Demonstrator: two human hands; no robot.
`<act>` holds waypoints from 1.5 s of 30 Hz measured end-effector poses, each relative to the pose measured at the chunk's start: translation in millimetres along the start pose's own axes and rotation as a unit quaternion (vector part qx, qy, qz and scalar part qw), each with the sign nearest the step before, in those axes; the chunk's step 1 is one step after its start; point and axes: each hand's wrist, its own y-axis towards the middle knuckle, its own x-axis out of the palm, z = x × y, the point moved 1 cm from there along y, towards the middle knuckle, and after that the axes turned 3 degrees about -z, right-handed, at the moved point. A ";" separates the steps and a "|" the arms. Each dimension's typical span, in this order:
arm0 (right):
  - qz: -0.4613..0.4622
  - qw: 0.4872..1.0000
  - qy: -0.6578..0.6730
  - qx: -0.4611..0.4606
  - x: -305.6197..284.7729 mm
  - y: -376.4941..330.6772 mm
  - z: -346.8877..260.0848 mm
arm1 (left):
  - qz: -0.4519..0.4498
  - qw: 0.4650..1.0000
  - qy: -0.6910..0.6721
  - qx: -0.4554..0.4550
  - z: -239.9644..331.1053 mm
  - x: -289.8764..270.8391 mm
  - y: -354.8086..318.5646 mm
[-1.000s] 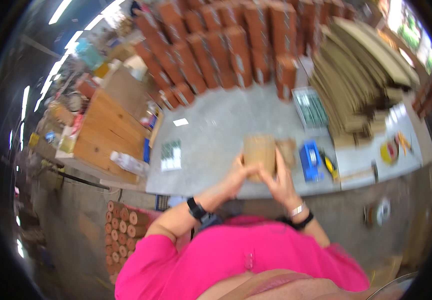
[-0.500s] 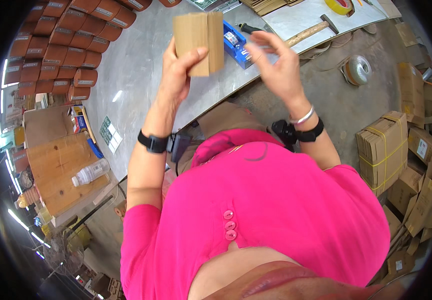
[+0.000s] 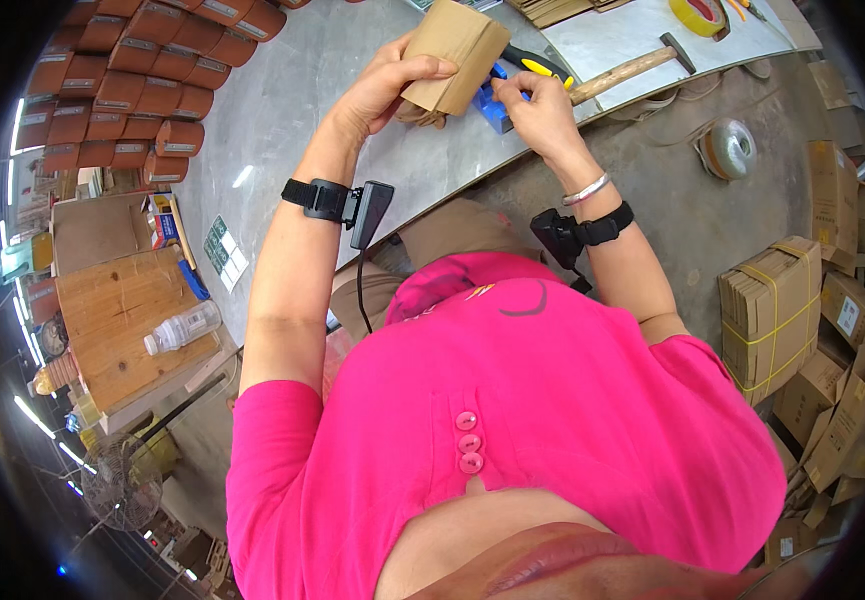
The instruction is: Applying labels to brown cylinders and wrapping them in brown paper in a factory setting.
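Observation:
My left hand grips a folded piece of brown cardboard, thumb across its front face, raised above the grey worktop. What is inside the fold, if anything, is hidden. My right hand has its fingers pinched together beside a blue tool lying near the worktop's front edge. Anything between those fingertips is too small to make out. Behind the blue tool a black-and-yellow handle shows in part. Just right of my right hand lies a hammer with a wooden handle.
Stacked reddish-brown rolls crowd the worktop's far left. A roll of yellow tape lies at the far right. On a wooden board at left rests a plastic bottle. Tied cardboard and a string spool stand on the floor.
My left hand has moved right with the cardboard, now tilted. My right hand has come down to the blue tool, and its spread fingers have closed into a pinch.

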 end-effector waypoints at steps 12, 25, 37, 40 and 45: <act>0.047 0.995 0.083 -0.009 -26.9 -47.8 -21.7 | 0.022 1.000 -0.009 -0.017 -12.2 -8.7 7.3; 0.028 0.991 -0.127 -0.018 -23.1 -50.1 11.0 | 0.016 0.999 -0.035 -0.010 -19.3 -13.6 10.6; -0.086 0.961 -0.020 -0.263 -19.0 -18.8 -98.7 | 0.097 0.992 0.024 0.081 -7.7 15.4 -20.5; -0.069 0.965 -0.067 -0.243 -9.9 -13.5 -98.0 | 0.117 0.989 0.037 0.079 -5.2 12.4 -30.7; -0.078 0.983 -0.066 -0.154 -0.4 -14.2 -94.0 | 0.125 0.991 0.011 0.054 -14.8 11.1 -44.5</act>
